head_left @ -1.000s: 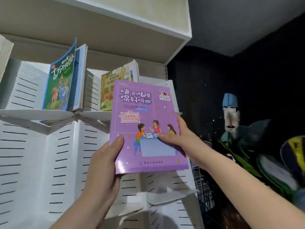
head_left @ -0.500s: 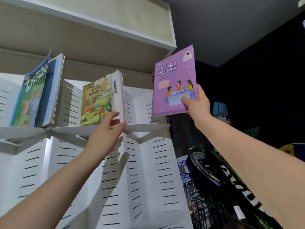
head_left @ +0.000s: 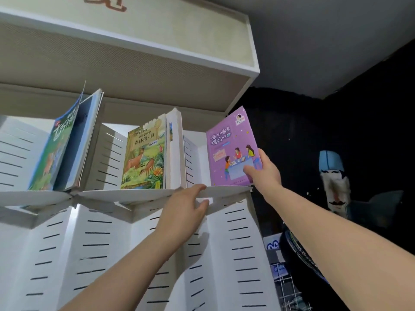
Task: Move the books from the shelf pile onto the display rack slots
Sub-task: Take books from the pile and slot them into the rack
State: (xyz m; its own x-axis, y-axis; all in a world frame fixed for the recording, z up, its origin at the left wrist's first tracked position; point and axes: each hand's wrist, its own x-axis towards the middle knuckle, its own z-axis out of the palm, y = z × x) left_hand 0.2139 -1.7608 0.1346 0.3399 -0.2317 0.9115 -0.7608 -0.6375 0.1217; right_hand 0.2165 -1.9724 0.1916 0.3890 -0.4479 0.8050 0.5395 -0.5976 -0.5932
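Observation:
A purple book (head_left: 229, 142) stands upright in the rightmost slot of the white display rack, its bottom edge on the rack's ledge (head_left: 143, 194). My right hand (head_left: 263, 173) pinches its lower right corner, thumb on the cover. My left hand (head_left: 186, 208) grips the front edge of the ledge just left of that slot, fingers on top and thumb underneath. A green book with deer on its cover (head_left: 143, 157) stands in the middle slot. A blue book (head_left: 58, 149) leans in the left slot with a second one behind it.
The rack's slotted white panels (head_left: 94, 254) fold in a zigzag below the ledge. A beige shelf top (head_left: 134, 48) overhangs the books. To the right are a dark wall, a painted figure (head_left: 332, 176) and a wire basket (head_left: 289, 288) low down.
My right hand has lowered the purple book from up beside the shelf top into the rightmost slot. My left hand has slid right along the ledge. The view has tilted up.

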